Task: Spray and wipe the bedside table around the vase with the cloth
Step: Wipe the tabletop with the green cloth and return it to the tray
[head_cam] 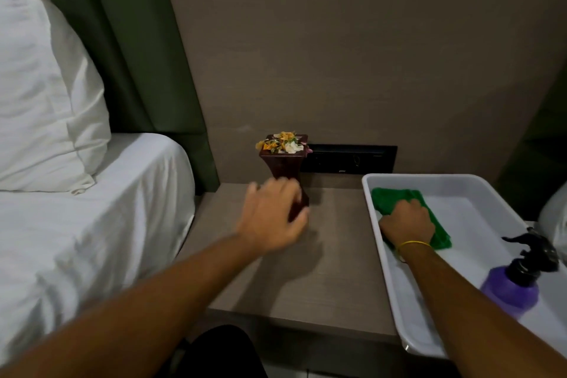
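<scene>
Beside the bed (92, 224), worktop (322, 255) under a white tray (380, 242) at its right, dark vase (283, 163) at the back, left hand (270, 218) blurred, fingers spread before its base, grip empty, right hand (406, 222) pressing green cloth (395, 196) in tray, grip unclear, purple spray bottle (515, 285) nearer.
</scene>
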